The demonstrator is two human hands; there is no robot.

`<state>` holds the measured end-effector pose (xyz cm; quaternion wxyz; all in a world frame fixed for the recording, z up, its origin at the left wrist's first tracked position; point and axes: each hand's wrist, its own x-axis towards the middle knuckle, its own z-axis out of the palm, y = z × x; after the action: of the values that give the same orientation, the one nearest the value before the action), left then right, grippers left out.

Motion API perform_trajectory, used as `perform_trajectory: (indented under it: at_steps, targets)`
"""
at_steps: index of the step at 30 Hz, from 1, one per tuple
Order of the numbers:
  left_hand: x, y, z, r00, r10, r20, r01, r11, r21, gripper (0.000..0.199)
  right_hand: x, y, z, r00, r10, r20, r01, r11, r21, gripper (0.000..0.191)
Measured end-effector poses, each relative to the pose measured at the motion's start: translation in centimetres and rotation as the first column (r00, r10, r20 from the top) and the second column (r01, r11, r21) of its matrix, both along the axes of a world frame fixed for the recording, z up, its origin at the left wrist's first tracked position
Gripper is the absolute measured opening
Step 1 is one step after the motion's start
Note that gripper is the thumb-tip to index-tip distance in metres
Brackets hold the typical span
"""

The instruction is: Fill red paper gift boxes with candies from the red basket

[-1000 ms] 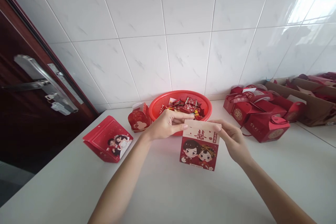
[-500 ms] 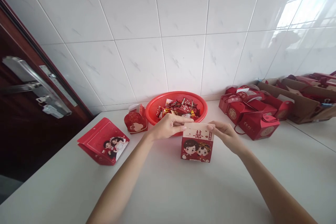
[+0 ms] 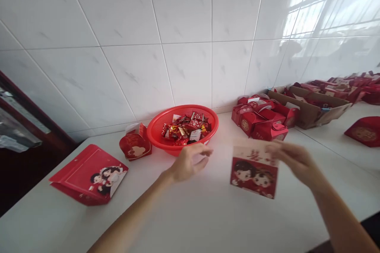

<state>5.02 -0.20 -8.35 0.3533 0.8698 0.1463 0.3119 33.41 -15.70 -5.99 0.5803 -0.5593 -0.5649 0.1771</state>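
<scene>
My right hand (image 3: pixel 292 162) pinches the top right corner of a red and cream box (image 3: pixel 253 174) printed with two cartoon faces; box and fingertips are blurred. Over the table, in front of the basket, my left hand (image 3: pixel 191 162) holds nothing, its thumb and fingers apart. Behind it, a red plastic basket (image 3: pixel 154 128) holds many wrapped sweets (image 3: pixel 190 128). Left of the basket is a small red box (image 3: pixel 135 144) with a cream cloud shape. A larger red box (image 3: pixel 89 176) showing a cartoon couple lies farther left.
Several red boxes with handles (image 3: pixel 261 116) cluster right of the basket. Beyond them, a cardboard box (image 3: pixel 308 114) holds more red packaging. One red box (image 3: pixel 365 131) lies at the far right. A tiled wall (image 3: pixel 187 71) runs behind the white table (image 3: pixel 190 217).
My left hand has let go of the cartoon-face box. My right hand has carried it to the right. The camera view has turned to the right.
</scene>
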Motion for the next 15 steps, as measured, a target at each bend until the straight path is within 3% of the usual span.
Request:
perform_trajectory:
  at_steps: [2,3,5,8,11,12,15]
  targets:
    - [-0.1,-2.0,-2.3,0.998,-0.060,0.016,0.059,0.997,0.051,0.017,3.0,-3.0,0.4,0.956,-0.272,-0.113,0.286,0.948,0.139,0.045]
    - [-0.2,-3.2,-3.5,0.993,-0.117,-0.008,0.117,0.992,0.048,0.017,4.4,-4.4,0.5,0.884,-0.428,-0.188,0.460,0.868,0.186,0.044]
    - [-0.5,-5.4,-6.0,0.977,-0.202,-0.072,0.203,0.979,0.001,0.020,6.8,-6.6,0.5,0.721,-0.638,-0.270,0.688,0.706,0.168,0.044]
    - [-1.0,-7.7,-8.4,0.950,-0.287,-0.126,0.285,0.958,-0.036,0.022,9.7,-7.5,0.3,0.493,-0.852,-0.176,0.870,0.488,0.070,0.061]
    - [-1.2,-8.5,-8.8,0.944,-0.302,-0.130,0.289,0.951,-0.114,0.025,12.5,-5.2,0.2,0.324,-0.940,0.105,0.945,0.318,-0.073,0.070]
    - [-1.2,-8.6,-8.7,0.946,-0.295,-0.132,0.274,0.949,-0.155,0.025,13.4,-4.0,0.2,0.338,-0.904,0.264,0.941,0.326,-0.090,0.064]
    - [-1.2,-8.4,-8.2,0.953,-0.262,-0.152,0.221,0.944,-0.245,0.026,15.9,-0.5,-0.1,0.321,-0.846,0.426,0.940,0.339,-0.034,0.051]
